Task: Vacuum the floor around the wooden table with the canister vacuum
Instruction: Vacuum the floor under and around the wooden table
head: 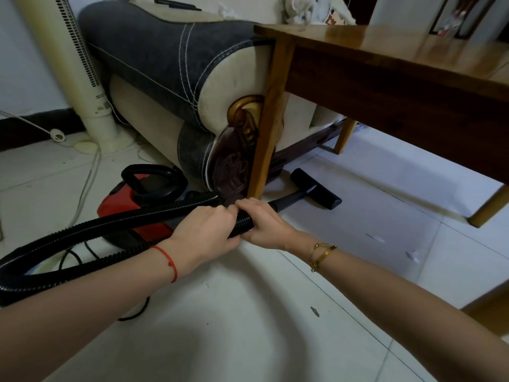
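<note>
A red canister vacuum [121, 202] with a black handle sits on the white tile floor beside the sofa. Its black ribbed hose [82, 230] curves toward me. My left hand [206, 230] and my right hand [264, 224] both grip the hose end, side by side. A short dark tube runs from my right hand to the black floor nozzle [316, 193], which lies flat on the tiles under the wooden table [385, 59], just right of its near left leg [268, 128].
A grey and cream sofa arm [170, 73] stands close behind the table leg. A white tower fan [80, 73] and white cords [88, 177] are at the left. Small bits of debris [411, 256] lie on the tiles at right. Another table leg [490, 208] stands far right.
</note>
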### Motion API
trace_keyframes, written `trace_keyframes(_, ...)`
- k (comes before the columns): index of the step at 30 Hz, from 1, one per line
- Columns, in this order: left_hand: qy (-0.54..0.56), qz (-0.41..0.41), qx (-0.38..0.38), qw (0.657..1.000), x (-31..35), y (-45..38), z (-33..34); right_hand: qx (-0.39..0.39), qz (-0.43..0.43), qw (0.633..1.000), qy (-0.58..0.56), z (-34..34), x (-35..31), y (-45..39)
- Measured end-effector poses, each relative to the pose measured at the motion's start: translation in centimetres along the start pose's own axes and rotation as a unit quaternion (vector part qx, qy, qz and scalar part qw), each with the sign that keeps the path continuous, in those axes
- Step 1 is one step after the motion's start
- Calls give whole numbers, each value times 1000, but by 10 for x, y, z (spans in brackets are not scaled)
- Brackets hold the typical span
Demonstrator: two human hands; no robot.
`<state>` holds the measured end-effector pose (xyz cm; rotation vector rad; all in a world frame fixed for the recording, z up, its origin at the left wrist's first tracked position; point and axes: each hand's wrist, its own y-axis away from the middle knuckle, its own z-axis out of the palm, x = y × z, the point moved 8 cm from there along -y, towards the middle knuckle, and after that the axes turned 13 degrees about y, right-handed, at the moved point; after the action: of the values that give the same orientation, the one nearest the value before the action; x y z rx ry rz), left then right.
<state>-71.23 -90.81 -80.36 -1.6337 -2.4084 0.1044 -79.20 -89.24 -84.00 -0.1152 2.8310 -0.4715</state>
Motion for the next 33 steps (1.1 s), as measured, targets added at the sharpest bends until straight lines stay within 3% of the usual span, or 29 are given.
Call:
trace_keyframes(5, 12, 1, -2, 1000, 12, -31, 16, -17, 4, 1000, 17, -3, 36, 4)
trace_keyframes(14, 48, -34, -12, 998, 25, -114, 56, -117, 70, 989, 59, -7, 134, -6)
trace_keyframes(19, 37, -28, -11, 999, 29, -164, 76, -114, 117, 985, 57, -8, 186, -15)
trace_keyframes(26, 20, -31, -25, 999, 31, -213, 108, -60, 118, 989, 61, -1, 240, -17)
trace_keyframes(33, 18, -31, -22, 999, 33, -234, 131, -88, 150, 979, 103, 15, 275, -15)
